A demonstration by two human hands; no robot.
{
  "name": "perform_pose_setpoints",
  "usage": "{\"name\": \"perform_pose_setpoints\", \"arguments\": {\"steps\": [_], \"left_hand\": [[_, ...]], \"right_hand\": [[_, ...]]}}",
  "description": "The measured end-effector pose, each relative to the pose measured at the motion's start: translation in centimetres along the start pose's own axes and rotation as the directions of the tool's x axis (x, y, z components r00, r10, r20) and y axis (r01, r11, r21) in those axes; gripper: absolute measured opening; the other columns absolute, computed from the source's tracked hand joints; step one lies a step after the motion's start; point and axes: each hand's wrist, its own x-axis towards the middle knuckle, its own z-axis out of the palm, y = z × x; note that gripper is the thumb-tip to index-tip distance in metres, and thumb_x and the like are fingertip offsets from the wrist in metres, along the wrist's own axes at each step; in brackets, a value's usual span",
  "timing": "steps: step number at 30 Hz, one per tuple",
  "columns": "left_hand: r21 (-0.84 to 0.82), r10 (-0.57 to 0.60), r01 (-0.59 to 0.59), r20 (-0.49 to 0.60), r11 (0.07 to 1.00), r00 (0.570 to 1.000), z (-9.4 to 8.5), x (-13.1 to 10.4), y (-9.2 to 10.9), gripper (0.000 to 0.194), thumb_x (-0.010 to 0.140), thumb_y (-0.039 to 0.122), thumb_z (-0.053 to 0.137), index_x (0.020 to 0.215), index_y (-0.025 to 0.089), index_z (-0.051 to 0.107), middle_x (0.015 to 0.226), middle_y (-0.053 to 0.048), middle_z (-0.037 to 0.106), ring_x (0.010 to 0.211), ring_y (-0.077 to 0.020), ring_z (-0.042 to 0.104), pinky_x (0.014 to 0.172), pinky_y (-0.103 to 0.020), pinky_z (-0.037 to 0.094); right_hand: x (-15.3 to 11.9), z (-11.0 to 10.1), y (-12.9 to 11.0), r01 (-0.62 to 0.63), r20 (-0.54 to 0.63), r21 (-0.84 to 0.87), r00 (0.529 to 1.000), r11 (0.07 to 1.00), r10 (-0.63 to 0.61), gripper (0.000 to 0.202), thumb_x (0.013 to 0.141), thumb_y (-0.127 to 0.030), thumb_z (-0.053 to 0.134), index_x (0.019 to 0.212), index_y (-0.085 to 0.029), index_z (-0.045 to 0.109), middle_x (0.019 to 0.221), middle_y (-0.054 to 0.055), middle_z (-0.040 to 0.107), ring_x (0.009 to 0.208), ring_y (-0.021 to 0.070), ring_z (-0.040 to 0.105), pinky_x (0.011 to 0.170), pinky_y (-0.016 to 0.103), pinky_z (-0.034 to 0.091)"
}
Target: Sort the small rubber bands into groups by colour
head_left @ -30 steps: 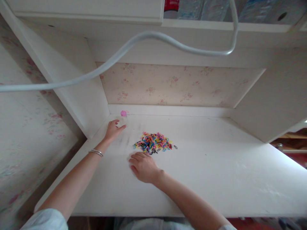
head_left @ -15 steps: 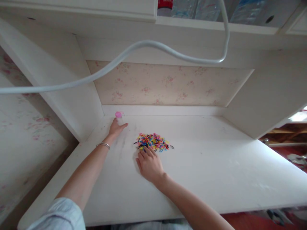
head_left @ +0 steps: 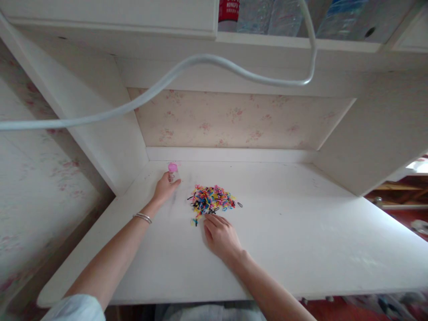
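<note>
A small clear container with a pink top (head_left: 173,167) stands near the back left of the white desk, and my left hand (head_left: 165,187) has its fingers and thumb around it. Small multicoloured bands (head_left: 214,196) lie in a loose pile at the middle. At the pile's front edge rests my right hand (head_left: 220,232), its fingers together and bent down to the desk. What its fingertips hold, if anything, is hidden. Several bands (head_left: 195,222) sit a little apart, left of my right fingertips.
A white cable (head_left: 207,60) crosses the upper view in front of the cabinet. Bottles (head_left: 229,11) stand on the shelf above. Side panels (head_left: 381,133) rise left and right of the white desk (head_left: 301,232).
My left hand has closed around the container, which now sits slightly nearer and to the right. My right hand has moved back and right, and several bands now lie in front of the pile.
</note>
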Motion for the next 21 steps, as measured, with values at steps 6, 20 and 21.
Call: {"name": "perform_pose_setpoints", "arguments": {"steps": [6, 20, 21], "left_hand": [[0.038, 0.04, -0.041, 0.042, 0.998, 0.998, -0.2, -2.3, 0.5, 0.043, 0.072, 0.045, 0.061, 0.106, 0.02, 0.052, 0.097, -0.004, 0.064, 0.089, -0.0195, 0.061, 0.077, -0.028, 0.044], [-0.048, 0.01, -0.005, 0.105, 0.999, 0.994, 0.3, -2.8, 0.5, 0.052, 0.071, 0.039, 0.065, 0.114, 0.016, 0.047, 0.11, -0.01, 0.062, 0.098, -0.0194, 0.061, 0.084, -0.029, 0.044], [-0.061, 0.0, 0.007, 0.109, 0.998, 0.994, 0.4, -2.8, 0.3, 0.056, 0.07, 0.038, 0.066, 0.117, 0.016, 0.046, 0.112, -0.011, 0.062, 0.099, -0.0193, 0.061, 0.084, -0.029, 0.044]], "right_hand": [[-1.7, -1.0, -0.1, -0.051, 0.024, 0.063, 0.998, 0.997, 0.049, 0.023, 0.09, -0.021, 0.042, 0.091, -0.022, 0.065, 0.095, 0.003, 0.068, 0.09, 0.0144, 0.058, 0.083, 0.025, 0.041], [1.7, 1.5, -2.3, -0.038, 0.025, 0.008, 0.999, 0.999, 0.037, 0.026, 0.09, -0.024, 0.043, 0.106, -0.021, 0.063, 0.125, 0.004, 0.057, 0.118, 0.0154, 0.046, 0.103, 0.031, 0.032], [1.5, 1.5, -2.0, -0.047, 0.012, 0.015, 0.999, 0.999, 0.047, 0.027, 0.09, -0.023, 0.043, 0.107, -0.021, 0.063, 0.127, 0.004, 0.056, 0.12, 0.0159, 0.045, 0.104, 0.031, 0.032]]}}
